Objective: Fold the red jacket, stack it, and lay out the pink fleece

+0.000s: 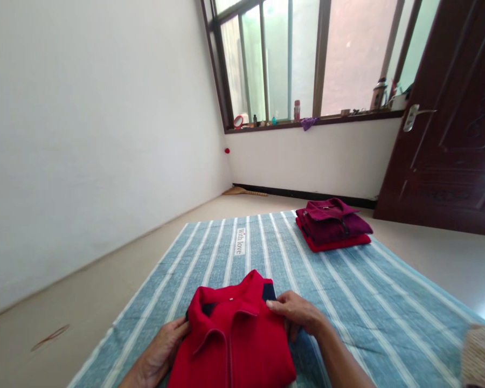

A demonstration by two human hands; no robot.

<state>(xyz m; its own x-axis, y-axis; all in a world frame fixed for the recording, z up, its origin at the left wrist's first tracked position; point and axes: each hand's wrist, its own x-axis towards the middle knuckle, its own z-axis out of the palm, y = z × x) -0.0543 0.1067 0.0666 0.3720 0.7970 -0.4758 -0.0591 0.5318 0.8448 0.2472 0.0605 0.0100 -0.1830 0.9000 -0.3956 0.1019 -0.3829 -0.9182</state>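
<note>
A folded red jacket [210, 350] with a collar, a front zip and dark navy shoulder patches lies on the striped blue cloth [226, 269] in front of me. My left hand [161, 347] holds its left edge just below the collar, fingertips partly hidden behind the fabric. On the opposite side my right hand [299, 312] pinches the edge by the navy patch, thumb on top and the other fingers curled at the side. The jacket's lower end runs out of the picture.
Farther back on the right of the cloth, a folded maroon jacket [327, 218] rests on a folded red garment [341, 244]. A beige knitted piece [483, 353] shows at the right edge. A broom [242, 191] lies by the far wall. The brown door [448, 134] stands at right.
</note>
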